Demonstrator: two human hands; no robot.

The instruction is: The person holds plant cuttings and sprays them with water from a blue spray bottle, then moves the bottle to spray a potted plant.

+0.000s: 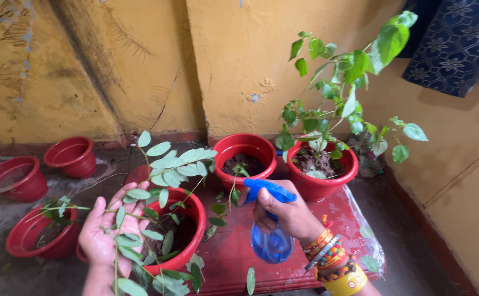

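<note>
Right hand: the right hand (288, 215), lower centre of the frame, is closed around the neck of a blue spray bottle (272, 241), forefinger on the blue trigger head (267, 189); the nozzle points up and left towards the pots.
Left hand: the left hand (103, 235), lower left, is open, palm up, fingers spread; thin leafy stems (127, 219) lie across the palm, cradled and not pinched.
Spray bottle: translucent blue, held tilted over the red bench (234, 257); the liquid level is not readable, so its weight is hard to judge, probably light to moderate. Smooth plastic, likely slippery if wet; the narrow neck under the trigger is the sure place to hold.
Plant: slender stems with small oval leaves rise from the near red pot (193, 219), just right of the left hand. They look soft and springy and would probably snap if squeezed; supporting them from beneath suits them.
Other pots: two more red pots with soil, centre (245, 148) and right (327, 186), the right one with a taller leafy plant (349, 71); three red pots sit on the floor at left, one holding a small plant (31, 241).
Backdrop: stained yellow wall (239, 55).
</note>
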